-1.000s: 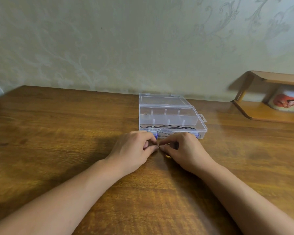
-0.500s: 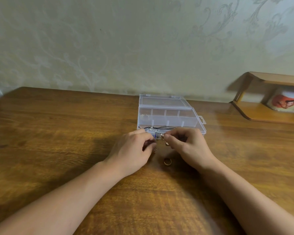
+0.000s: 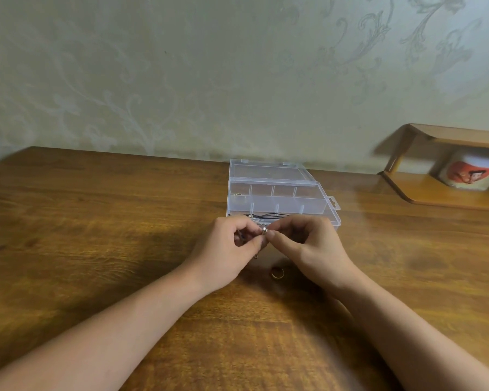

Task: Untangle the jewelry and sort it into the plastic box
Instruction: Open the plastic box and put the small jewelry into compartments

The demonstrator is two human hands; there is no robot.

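Clear plastic box (image 3: 280, 198), lid open, divided into compartments, black cord (image 3: 268, 215) in nearest row. Small metal jewelry piece (image 3: 264, 230) pinched up just before it. Gold ring (image 3: 277, 272) flat on worktop, nearer.

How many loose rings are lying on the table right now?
1. A gold ring lies on the wooden table just in front of the hands, below the right hand. Others may be hidden under the hands or among the pinched jewelry.

left hand (image 3: 232, 246) bare | right hand (image 3: 311, 246) bare | forearms unsleeved
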